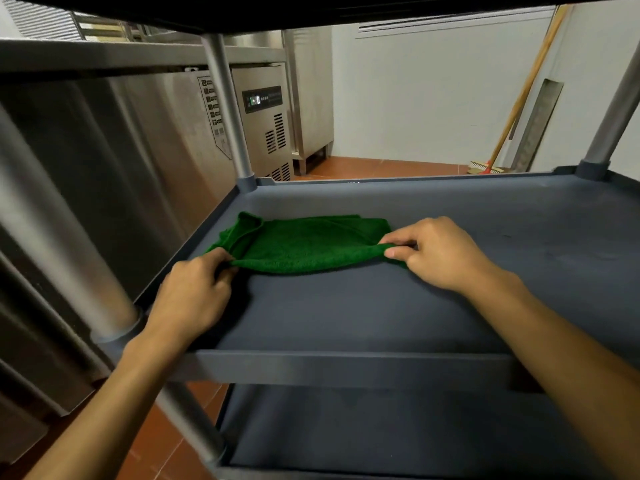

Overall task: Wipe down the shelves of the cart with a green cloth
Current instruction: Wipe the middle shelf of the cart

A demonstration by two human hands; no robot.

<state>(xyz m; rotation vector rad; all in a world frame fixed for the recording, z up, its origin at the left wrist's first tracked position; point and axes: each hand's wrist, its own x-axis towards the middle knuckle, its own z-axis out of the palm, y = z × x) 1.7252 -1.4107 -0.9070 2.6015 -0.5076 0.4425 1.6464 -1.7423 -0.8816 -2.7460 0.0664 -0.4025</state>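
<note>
The left hand (194, 292) pinches the near left corner of the green cloth (304, 245), fingers curled over the edge. The right hand (440, 254) pinches the near right corner between thumb and fingertips. Both hold the same near edge, raised slightly off the shelf, while the rest of the cloth lies flat and partly folded, with a loose flap turned up at its far left.

The cloth sits on the left half of the cart's middle shelf (450, 306), close to the left rim and a little short of the far wall. A lower shelf (381, 438) shows beneath, and the underside of an upper one crosses the top of the view. Grey posts (228, 109) stand at the corners.

The step looks like squaring or refolding the cloth into a pad before wiping. To do it well, fold the edges evenly so the pad lies flat, tuck in that far left flap, then press a palm on it and sweep in overlapping strokes from the far wall toward the near lip, working into the corners around the posts. The right half looks faintly marked and deserves attention.

Beyond the cart stand steel appliances (266, 119) and a broom (512, 105) against the wall.
</note>
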